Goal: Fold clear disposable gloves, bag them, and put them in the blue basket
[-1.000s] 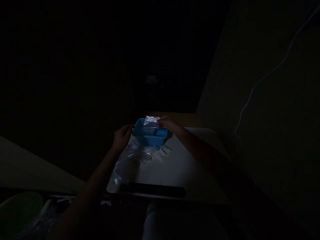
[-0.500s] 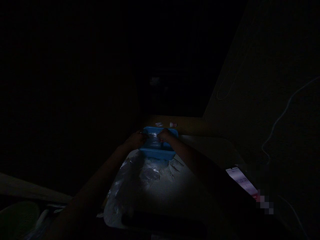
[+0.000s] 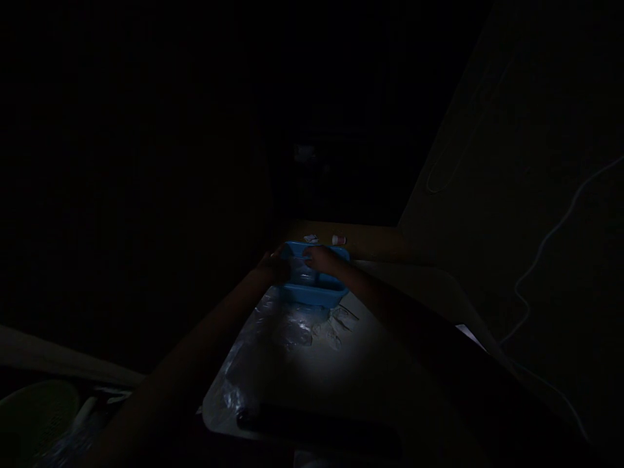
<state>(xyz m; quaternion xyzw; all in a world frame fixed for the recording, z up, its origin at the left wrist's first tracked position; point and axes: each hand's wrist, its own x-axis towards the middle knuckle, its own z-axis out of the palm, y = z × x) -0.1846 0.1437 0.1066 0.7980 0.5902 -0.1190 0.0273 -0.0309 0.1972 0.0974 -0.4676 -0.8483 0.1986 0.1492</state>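
The scene is very dark, with one pool of light on a white table [image 3: 312, 370]. A blue plastic tray [image 3: 312, 294] stands at the table's far end. My left hand [image 3: 271, 264] sits against the tray's left rim; its grip is too dark to make out. My right hand [image 3: 322, 259] reaches into the tray from the right, fingers on a clear plastic bag [image 3: 298, 272] that lies inside it. Both forearms stretch forward over the table.
Crumpled clear plastic sheets [image 3: 285, 331] and small pale packets [image 3: 338, 324] lie just in front of the tray. A dark bar [image 3: 316, 426] runs along the near edge. A small bottle [image 3: 338, 240] stands on the ledge behind. A green basket [image 3: 34, 416] is at lower left.
My right hand has brought the clear bag down from above the tray's far rim into the tray. My left hand stayed at the tray's left side. The view shifted closer.
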